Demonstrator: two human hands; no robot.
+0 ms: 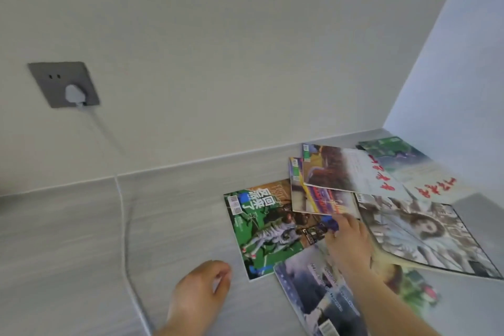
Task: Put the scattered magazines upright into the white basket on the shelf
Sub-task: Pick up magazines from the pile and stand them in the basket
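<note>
Grey floor (177, 213), magazines (267, 229) at three o'clock. Left hand (199, 292) loosely curled, empty; right hand (349, 245) touches them, grip I cannot tell.

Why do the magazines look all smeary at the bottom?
Head view: motion blur, worst on the bottom magazine and the right hand; the green magazine is sharper; the right wall looks bluish.
</note>
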